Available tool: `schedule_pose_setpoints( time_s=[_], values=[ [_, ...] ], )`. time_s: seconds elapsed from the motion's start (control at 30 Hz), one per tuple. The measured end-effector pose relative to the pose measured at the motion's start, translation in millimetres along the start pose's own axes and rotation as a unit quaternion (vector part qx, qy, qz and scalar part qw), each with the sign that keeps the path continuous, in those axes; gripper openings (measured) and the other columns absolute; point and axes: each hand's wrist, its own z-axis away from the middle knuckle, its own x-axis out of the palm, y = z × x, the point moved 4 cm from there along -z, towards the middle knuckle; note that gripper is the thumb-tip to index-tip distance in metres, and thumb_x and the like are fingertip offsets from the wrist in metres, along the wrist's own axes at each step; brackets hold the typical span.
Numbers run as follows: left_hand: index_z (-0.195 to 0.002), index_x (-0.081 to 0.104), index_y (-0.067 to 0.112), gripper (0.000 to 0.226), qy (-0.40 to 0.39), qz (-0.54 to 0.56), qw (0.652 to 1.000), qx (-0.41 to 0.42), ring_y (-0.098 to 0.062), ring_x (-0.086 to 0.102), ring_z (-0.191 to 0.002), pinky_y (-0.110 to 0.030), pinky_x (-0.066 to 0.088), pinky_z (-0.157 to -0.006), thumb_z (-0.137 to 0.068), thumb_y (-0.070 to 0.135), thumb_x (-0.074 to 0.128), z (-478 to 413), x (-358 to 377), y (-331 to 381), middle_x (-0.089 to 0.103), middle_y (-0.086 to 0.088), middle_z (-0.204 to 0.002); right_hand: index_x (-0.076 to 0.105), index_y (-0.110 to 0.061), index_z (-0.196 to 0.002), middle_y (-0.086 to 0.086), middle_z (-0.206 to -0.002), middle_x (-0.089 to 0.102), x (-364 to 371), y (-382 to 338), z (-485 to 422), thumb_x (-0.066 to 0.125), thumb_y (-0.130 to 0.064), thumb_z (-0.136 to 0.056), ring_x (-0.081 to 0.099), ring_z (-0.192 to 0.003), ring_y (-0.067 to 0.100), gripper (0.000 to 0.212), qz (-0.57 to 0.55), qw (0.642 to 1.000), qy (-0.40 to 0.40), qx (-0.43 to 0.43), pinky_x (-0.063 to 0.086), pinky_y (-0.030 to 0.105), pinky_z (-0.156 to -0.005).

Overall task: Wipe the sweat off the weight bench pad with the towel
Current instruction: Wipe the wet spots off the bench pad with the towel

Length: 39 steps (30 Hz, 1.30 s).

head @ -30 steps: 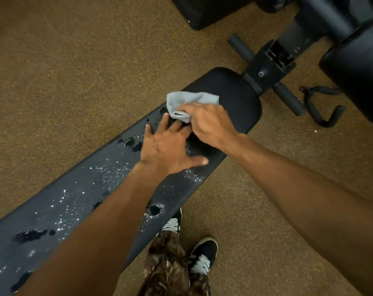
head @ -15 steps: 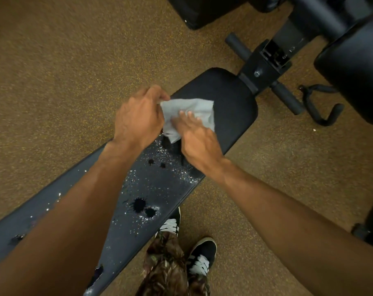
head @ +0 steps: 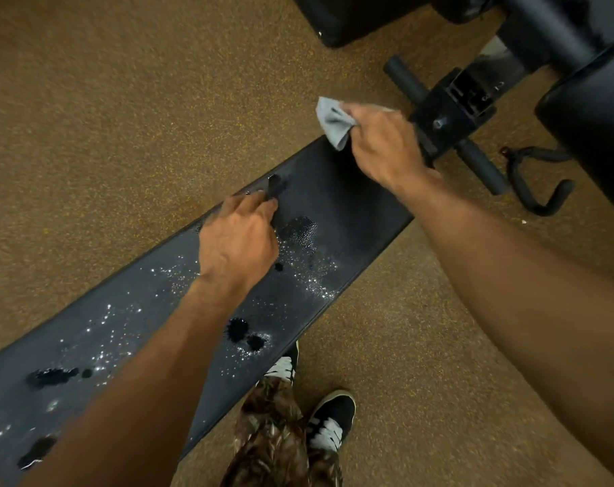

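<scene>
At the far end, the fingers (head: pixel 363 116) of the right hand (head: pixel 386 145) are clenched round a bunched grey towel (head: pixel 331 123). We see its loose corners fan out to the left of the knuckles. The lowest tip hangs over the far corner of the bench pad (head: pixel 351 212), and we cannot tell whether it touches the vinyl. The right forearm runs back toward the lower right.

Nearer to us, the fingers (head: pixel 259 202) of the left hand (head: pixel 238 240) are curled in, knuckles up, with the tips down at the pad's far edge beside a dark wet patch. We cannot tell whether they hook that edge or only rest on it. They hold no cloth. The two hands are apart, with a bare stretch of pad between them.

The black pad runs on a slant from lower left to upper right. Along it we see glinting sweat droplets (head: pixel 309 275) and several dark splashes (head: pixel 238 328), thickest around and behind the left hand.

Just beyond the right hand stands the black bench frame (head: pixel 449 114) with its round bars, and a second black pad (head: pixel 593 110) lies at the right edge. Below the bench on the brown speckled floor (head: pixel 123 100) are patterned trousers (head: pixel 274 444) and black-and-white shoes (head: pixel 328 421).
</scene>
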Motion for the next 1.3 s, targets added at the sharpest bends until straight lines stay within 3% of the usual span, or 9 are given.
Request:
schedule_pose_setpoints(
  time_s=[0.17, 0.27, 0.43, 0.63, 0.73, 0.87, 1.13, 1.23, 1.3],
  values=[
    [-0.114, 0.069, 0.014, 0.029, 0.035, 0.036, 0.996, -0.077, -0.031, 0.06, -0.112, -0.045, 0.054, -0.076, -0.091, 0.012, 0.051, 13.9, -1.8, -8.0, 0.067, -0.003, -0.123, 0.043, -0.016, -0.146, 0.013, -0.151, 0.043, 68.7, -86.4, 43.3, 0.039, -0.01, -0.097, 0.036, -0.14, 0.031, 0.049, 0.029, 0.987, -0.115, -0.107, 0.026, 0.043, -0.111],
    [-0.095, 0.07, 0.01, 0.018, 0.025, 0.036, 0.996, -0.082, -0.032, 0.062, -0.104, -0.044, 0.053, -0.061, -0.091, 0.013, 0.053, 19.4, -1.5, -15.0, 0.069, -0.007, -0.104, 0.041, -0.011, -0.148, 0.013, -0.157, 0.034, 83.8, -118.9, 73.0, 0.037, -0.002, -0.097, 0.021, -0.149, 0.029, 0.052, -0.028, 0.982, -0.109, -0.153, 0.01, 0.041, -0.12],
    [-0.132, 0.061, 0.02, 0.04, -0.007, 0.015, 0.998, -0.053, -0.026, 0.05, -0.131, -0.051, 0.056, -0.078, -0.094, 0.012, 0.05, 19.1, 0.0, -16.7, 0.056, 0.003, -0.143, 0.049, -0.016, -0.144, 0.006, -0.156, 0.038, 66.0, -49.3, 49.6, 0.034, -0.001, -0.085, 0.027, -0.147, 0.025, 0.063, -0.006, 0.981, -0.097, -0.17, 0.018, 0.035, -0.121],
    [-0.132, 0.058, 0.016, 0.038, -0.023, -0.004, 0.998, -0.052, -0.025, 0.049, -0.133, -0.05, 0.057, -0.072, -0.096, 0.017, 0.047, 19.5, 2.5, -13.6, 0.056, 0.002, -0.141, 0.041, -0.019, -0.149, 0.008, -0.158, 0.034, 43.9, 18.5, 24.6, 0.038, 0.001, -0.089, 0.028, -0.147, 0.029, 0.063, 0.046, 0.998, -0.04, -0.035, 0.026, 0.043, -0.117],
    [-0.135, 0.055, 0.017, 0.042, -0.042, -0.021, 0.998, -0.05, -0.024, 0.046, -0.136, -0.048, 0.057, -0.075, -0.095, 0.018, 0.043, 18.7, 6.5, -12.3, 0.054, 0.004, -0.143, 0.048, -0.013, -0.144, 0.014, -0.153, 0.04, 75.9, -41.7, 49.8, 0.039, 0.006, -0.083, 0.032, -0.144, 0.033, 0.065, -0.016, 0.988, -0.064, -0.137, 0.02, 0.049, -0.12],
    [-0.137, 0.053, 0.016, 0.043, -0.057, -0.029, 0.996, -0.057, -0.022, 0.046, -0.137, -0.049, 0.054, -0.085, -0.095, 0.017, 0.042, 19.8, 3.5, -7.8, 0.05, 0.004, -0.146, 0.043, -0.016, -0.148, 0.005, -0.158, 0.033, 79.9, -64.0, 69.7, 0.036, 0.013, -0.086, 0.021, -0.149, 0.026, 0.069, -0.021, 0.971, -0.099, -0.218, 0.016, 0.039, -0.121],
    [-0.15, 0.035, 0.009, 0.05, -0.084, -0.081, 0.991, -0.067, -0.034, 0.04, -0.139, -0.052, 0.045, -0.1, -0.102, 0.022, 0.037, 20.8, 3.3, 4.3, 0.03, -0.007, -0.16, 0.039, -0.016, -0.15, 0.013, -0.157, 0.034, 27.3, 44.3, 4.2, 0.04, -0.008, -0.094, 0.027, -0.146, 0.034, 0.057, 0.092, 0.995, -0.034, -0.013, 0.024, 0.044, -0.118],
    [-0.15, 0.036, 0.01, 0.05, -0.074, -0.066, 0.993, -0.058, -0.031, 0.037, -0.142, -0.052, 0.043, -0.103, -0.102, 0.022, 0.037, 20.4, 7.7, 1.5, 0.031, -0.006, -0.16, 0.049, -0.012, -0.144, 0.018, -0.148, 0.046, 57.0, -5.2, 34.7, 0.025, -0.014, -0.083, 0.041, -0.138, 0.039, 0.066, 0.04, 0.992, -0.05, -0.112, 0.029, 0.044, -0.117],
    [-0.151, 0.035, 0.012, 0.052, -0.065, -0.053, 0.995, -0.044, -0.024, 0.032, -0.146, -0.051, 0.04, -0.107, -0.1, 0.023, 0.039, 22.6, 12.0, -3.4, 0.03, -0.005, -0.16, 0.053, -0.006, -0.139, 0.019, -0.143, 0.051, 78.7, -36.5, 76.9, 0.03, -0.001, -0.083, 0.044, -0.135, 0.041, 0.061, 0.014, 0.979, -0.054, -0.197, 0.031, 0.05, -0.116]
  ],
)
